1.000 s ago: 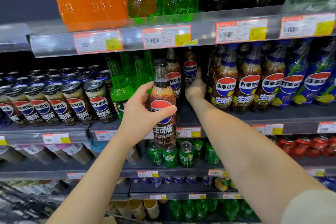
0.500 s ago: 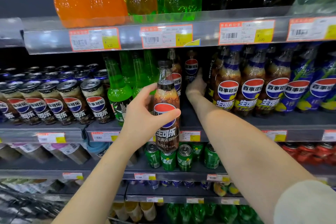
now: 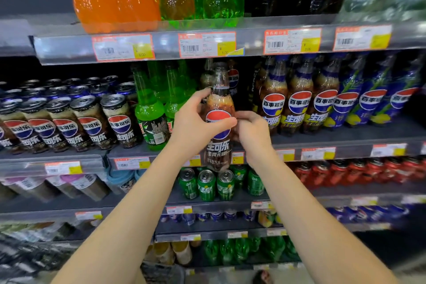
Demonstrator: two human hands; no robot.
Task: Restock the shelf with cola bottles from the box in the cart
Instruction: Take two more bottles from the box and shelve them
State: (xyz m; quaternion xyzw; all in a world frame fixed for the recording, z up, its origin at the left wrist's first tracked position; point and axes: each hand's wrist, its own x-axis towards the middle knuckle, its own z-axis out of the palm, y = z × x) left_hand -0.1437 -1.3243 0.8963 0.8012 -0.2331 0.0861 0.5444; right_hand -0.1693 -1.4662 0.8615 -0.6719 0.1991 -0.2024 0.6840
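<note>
My left hand [image 3: 196, 127] grips a dark cola bottle [image 3: 219, 152] with a red, white and blue round logo, upright in front of the middle shelf [image 3: 322, 140]. My right hand [image 3: 253, 134] is at the bottle's right side, with its fingers curled against the label. Behind the held bottle, two like cola bottles [image 3: 232, 80] stand deep in a shelf gap. The bottle's base hangs below the shelf's front rail. The box and most of the cart are out of view.
Green glass bottles [image 3: 149, 110] stand left of the gap, and cola bottles with yellow lettering [image 3: 299, 104] stand right of it. Cola cans [image 3: 92, 122] fill the far left. The upper shelf rail [image 3: 249, 41] hangs close above. Green cans [image 3: 207, 187] sit below.
My right hand has drawn back out of the shelf gap and come to the held bottle's right side. The left hand has kept its hold on the bottle.
</note>
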